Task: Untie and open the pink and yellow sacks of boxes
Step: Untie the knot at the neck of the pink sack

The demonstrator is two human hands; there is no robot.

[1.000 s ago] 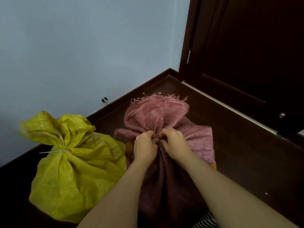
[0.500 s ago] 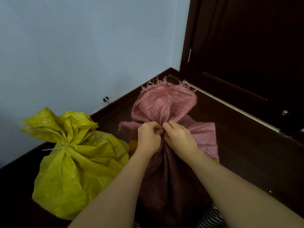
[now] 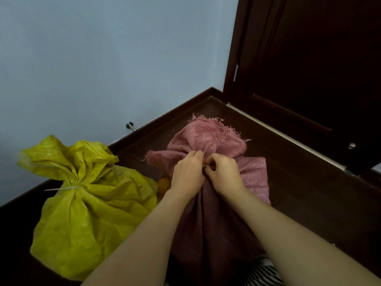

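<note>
Fingers [image 3: 199,155] of both hands were curled tight & pinched together at the gathered neck of the pink sack [image 3: 208,213], left hand [image 3: 186,176] & right hand [image 3: 223,174] touching knuckle to knuckle. Whatever tie they held was hidden under the fingertips; can't tell if it was string or a knot in the cloth itself. Prob. pinched that close so one hand could steady the neck while the other picked at the tie.

Floor [image 3: 309,193] was dark wood, running into a corner where the pale wall [image 3: 103,58] met a dark door [image 3: 309,69]. Pink sack stood near that corner, directly in front of the person, long axis roughly upright w/ frayed mouth [image 3: 210,131] pointing up & away toward the corner. Still closed, I'd judge.

Yellow sack [image 3: 88,223] sat just beside it on the left, near the wall edge of the floor, neck cinched by a thin white tie [image 3: 68,188], mouth flared up toward the wall. Untouched, so second in line.

Small orange thing [image 3: 162,185] showed between the two sacks; can't tell what. Metal door stop [image 3: 130,125] stuck out low on the wall.
</note>
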